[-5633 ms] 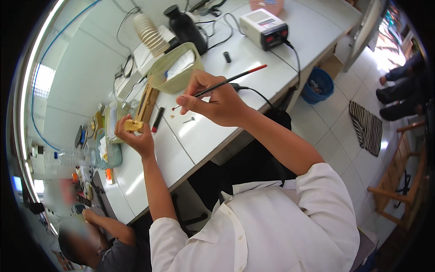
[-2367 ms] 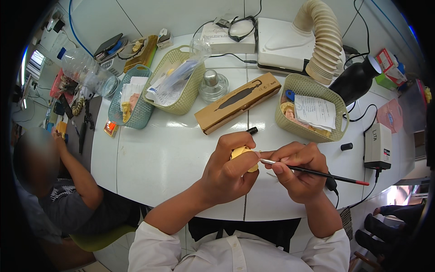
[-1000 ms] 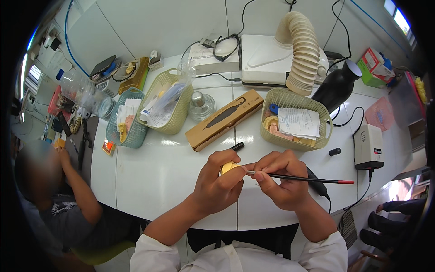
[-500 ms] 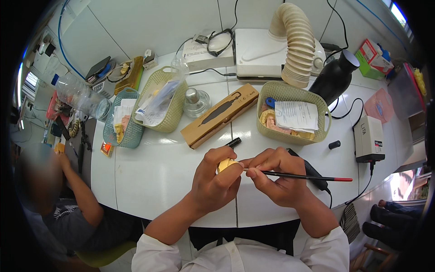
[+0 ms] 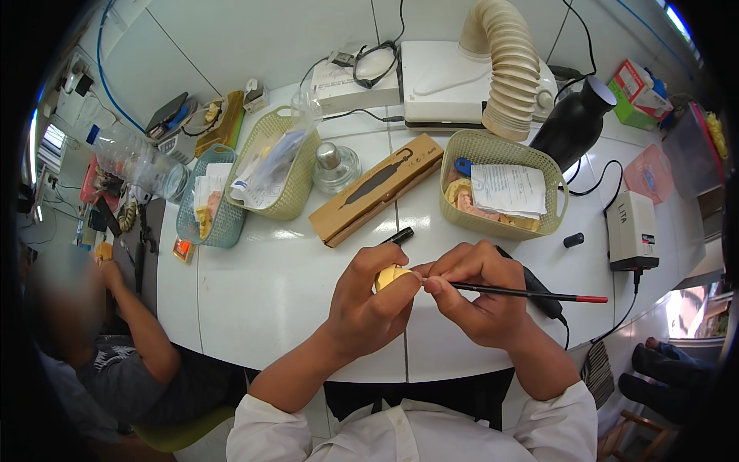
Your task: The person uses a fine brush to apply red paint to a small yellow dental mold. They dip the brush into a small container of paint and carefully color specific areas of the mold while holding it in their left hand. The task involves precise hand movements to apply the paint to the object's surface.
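- Left hand (image 5: 369,296): clasped round a yellow cast (image 5: 390,276), thumb across its near side, fingers behind; most of the piece hidden by the grip.
- Right hand (image 5: 483,296): pinching a slender brush (image 5: 531,292), black shaft with red end, near its metal collar; shaft pointing out to the right.
- Contact: brush's working end at the cast's right side, beside the left thumb; tip too small and covered to tell whether it touches.
- Step in hand, as judged: fine brush work on the cast, both pieces held up over the counter (image 5: 269,285).
- Next move, as judged: calls for a steady left grip, a light touch from the right, and perhaps a slight turn of the cast to bare the covered side.
- Dark handpiece (image 5: 548,306), corded: lying just beyond the right hand, partly hidden by it.
- Black marker (image 5: 402,236): just beyond the left hand.
- Small black cap (image 5: 573,240): farther right, on its side.
- Cardboard box (image 5: 376,190): long, lying aslant.
- Green basket (image 5: 500,226): right of the box; papers, pink and yellow casts inside.
- Glass jar (image 5: 337,175), metal-capped: left of the box.
- Ribbed hose (image 5: 512,81): at the rear, beside a white machine (image 5: 439,81).
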Tool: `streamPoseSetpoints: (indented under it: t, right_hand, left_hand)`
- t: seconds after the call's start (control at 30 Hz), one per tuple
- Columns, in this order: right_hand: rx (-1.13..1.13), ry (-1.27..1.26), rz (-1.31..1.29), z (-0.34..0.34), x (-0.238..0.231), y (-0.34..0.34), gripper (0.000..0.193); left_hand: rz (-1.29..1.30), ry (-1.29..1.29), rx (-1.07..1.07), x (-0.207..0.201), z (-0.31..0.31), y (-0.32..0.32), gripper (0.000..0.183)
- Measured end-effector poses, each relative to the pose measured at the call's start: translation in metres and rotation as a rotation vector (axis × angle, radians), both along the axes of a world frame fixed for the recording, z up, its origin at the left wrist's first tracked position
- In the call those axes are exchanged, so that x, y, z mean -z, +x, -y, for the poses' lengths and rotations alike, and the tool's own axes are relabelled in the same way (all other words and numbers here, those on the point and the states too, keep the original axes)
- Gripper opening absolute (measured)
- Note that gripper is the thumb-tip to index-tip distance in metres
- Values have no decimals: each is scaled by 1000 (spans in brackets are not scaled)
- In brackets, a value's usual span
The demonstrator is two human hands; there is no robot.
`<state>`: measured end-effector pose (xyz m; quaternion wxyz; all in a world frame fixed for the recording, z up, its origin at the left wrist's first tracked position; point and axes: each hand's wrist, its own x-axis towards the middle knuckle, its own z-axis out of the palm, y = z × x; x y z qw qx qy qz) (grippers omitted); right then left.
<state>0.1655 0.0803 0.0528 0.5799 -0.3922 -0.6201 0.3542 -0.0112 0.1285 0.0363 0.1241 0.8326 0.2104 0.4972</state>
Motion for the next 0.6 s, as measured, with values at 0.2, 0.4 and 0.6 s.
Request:
streamPoseSetpoints:
  t: [0.2, 0.4, 0.6]
  right_hand:
    - [0, 16, 78, -1, -3, 2, 13]
    - [-39, 6, 76, -2, -7, 5, 13]
    - [-38, -19, -33, -3, -2, 3, 14]
  left_hand:
    - [-46, 16, -12, 3, 1, 0, 57]
    - [-89, 28, -26, 0, 1, 0, 57]
    - [-26, 16, -9, 3, 0, 2, 62]
